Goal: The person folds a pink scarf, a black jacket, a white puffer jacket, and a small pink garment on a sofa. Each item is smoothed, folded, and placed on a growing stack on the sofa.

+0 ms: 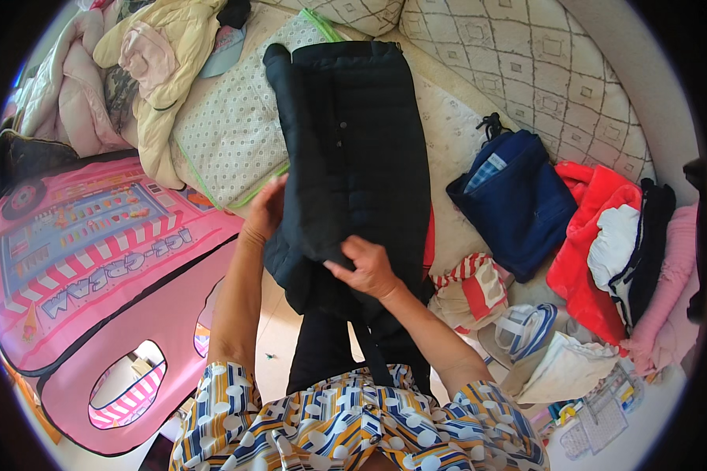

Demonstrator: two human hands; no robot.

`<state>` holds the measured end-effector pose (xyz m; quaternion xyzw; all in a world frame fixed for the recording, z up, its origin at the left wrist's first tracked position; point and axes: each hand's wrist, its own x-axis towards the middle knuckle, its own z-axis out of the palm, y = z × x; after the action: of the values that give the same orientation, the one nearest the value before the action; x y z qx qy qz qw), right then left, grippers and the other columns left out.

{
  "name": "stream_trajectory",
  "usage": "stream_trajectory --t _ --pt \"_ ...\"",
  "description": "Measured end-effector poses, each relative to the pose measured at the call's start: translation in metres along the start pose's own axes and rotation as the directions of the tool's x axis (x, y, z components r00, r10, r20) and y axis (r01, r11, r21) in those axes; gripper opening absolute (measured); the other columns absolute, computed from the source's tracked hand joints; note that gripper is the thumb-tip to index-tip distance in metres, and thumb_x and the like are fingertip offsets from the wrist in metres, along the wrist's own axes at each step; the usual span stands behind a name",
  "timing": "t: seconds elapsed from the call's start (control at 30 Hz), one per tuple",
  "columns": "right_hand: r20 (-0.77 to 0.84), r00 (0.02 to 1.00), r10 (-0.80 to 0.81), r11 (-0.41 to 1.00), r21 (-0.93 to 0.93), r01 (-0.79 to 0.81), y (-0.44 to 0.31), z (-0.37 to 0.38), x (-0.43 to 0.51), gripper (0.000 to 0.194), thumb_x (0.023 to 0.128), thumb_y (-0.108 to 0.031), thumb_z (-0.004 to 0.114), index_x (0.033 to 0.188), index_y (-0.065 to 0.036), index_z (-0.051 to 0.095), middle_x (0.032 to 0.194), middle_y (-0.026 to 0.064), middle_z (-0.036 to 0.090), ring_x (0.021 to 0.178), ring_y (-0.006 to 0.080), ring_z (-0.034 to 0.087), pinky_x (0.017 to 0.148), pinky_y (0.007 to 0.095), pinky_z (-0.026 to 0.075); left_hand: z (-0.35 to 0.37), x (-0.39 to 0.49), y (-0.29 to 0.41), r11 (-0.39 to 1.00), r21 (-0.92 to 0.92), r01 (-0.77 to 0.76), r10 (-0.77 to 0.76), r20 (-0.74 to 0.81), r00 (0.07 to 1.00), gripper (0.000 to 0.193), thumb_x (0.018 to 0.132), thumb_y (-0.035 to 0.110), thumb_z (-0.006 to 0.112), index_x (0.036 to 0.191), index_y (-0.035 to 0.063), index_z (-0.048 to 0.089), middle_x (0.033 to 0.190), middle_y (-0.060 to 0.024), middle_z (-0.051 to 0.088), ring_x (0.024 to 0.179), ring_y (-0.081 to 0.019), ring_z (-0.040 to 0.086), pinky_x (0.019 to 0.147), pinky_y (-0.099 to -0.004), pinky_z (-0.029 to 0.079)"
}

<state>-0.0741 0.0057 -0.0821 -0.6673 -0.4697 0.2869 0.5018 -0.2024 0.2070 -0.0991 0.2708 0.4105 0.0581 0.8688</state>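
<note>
A black padded garment (371, 147), probably a jacket, lies lengthwise before me on the sofa seat, folded over along its left side. Its lower end hangs over the seat edge towards my legs. My left hand (268, 206) is against the garment's left edge, some of its fingers blurred or hidden by the cloth. On the lower part of the folded-over layer, my right hand (368, 268) grips the fabric between thumb and fingers. Beneath the garment's upper left lies a dotted pad (235, 118) with green trim.
At left stands a pink play tent (135, 282); behind it are a cream padded jacket (165, 129) and a pink quilted garment (82, 100). To the right lie folded navy clothing (515, 206), red plush cloth (571, 288) and a striped cloth bundle (471, 288). Patterned cushions (530, 76) line the back.
</note>
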Motion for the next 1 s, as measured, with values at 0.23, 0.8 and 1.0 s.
stream_trajectory --t 0.23,0.8,1.0 --pt "0.211 0.954 0.215 0.974 0.023 -0.225 -0.006 0.002 0.013 0.036 0.074 -0.033 0.069 0.087 -0.001 0.058 0.084 0.017 0.059 0.078 0.0356 0.059 0.068 0.0394 0.048 -0.004 0.017 -0.004 0.972 0.201 -0.12 0.108 0.071 0.992 0.044 0.089 0.026 0.052 0.125 0.0017 0.047 0.118 -0.0076 0.057 0.104 -0.0169 0.056 0.093 -0.0295 0.042" --pt "0.44 0.893 0.093 0.91 0.327 -0.256 -0.031 0.013 -0.006 0.02 0.07 -0.017 0.068 0.068 -0.001 0.055 0.066 0.0148 0.055 0.061 0.0303 0.057 0.054 0.0341 0.044 0.061 0.04 0.091 0.906 -0.042 -0.422 0.418 -0.08 0.905 0.059 0.075 0.007 0.055 0.131 0.0019 0.04 0.12 -0.0174 0.055 0.107 -0.0289 0.056 0.094 -0.0375 0.044" --pt "0.094 0.963 0.252 0.967 -0.068 -0.246 -0.008 0.0 -0.012 0.019 0.07 -0.015 0.069 0.07 -0.003 0.054 0.065 0.0135 0.055 0.061 0.0293 0.059 0.053 0.0363 0.045 0.053 0.086 0.131 0.768 0.461 -0.444 0.495 0.013 0.869 0.061 0.08 0.016 0.06 0.134 0.002 0.036 0.107 -0.0153 0.061 0.095 -0.0233 0.061 0.08 -0.0341 0.05"
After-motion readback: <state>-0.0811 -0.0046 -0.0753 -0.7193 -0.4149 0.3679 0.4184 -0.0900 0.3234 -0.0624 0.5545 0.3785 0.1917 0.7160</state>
